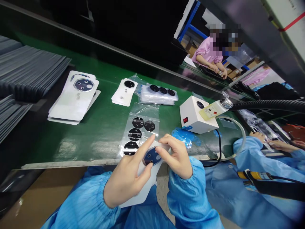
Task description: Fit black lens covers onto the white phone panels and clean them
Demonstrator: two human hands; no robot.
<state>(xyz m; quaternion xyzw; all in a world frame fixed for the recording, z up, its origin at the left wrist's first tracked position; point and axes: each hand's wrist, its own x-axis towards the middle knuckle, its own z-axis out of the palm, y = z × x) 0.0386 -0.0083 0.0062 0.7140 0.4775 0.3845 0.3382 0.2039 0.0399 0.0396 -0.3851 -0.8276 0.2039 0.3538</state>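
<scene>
A pale phone back cover is tilted over the table's front edge, with a dark blue camera plate near its top. My left hand grips the cover from the left, index finger stretched along the plate and thumb across its lower side. At the upper right corner, my right hand pinches the cover, its thumb on the edge of the plate. Just beyond my hands lies a clear sheet with several black round lens pieces. Fingers behind the cover are hidden.
White phone covers and smaller cards lie left on the green table. Behind are bagged black discs. A white box, a bottle and blue film stand right. Grey trays fill the left. Co-workers sit nearby.
</scene>
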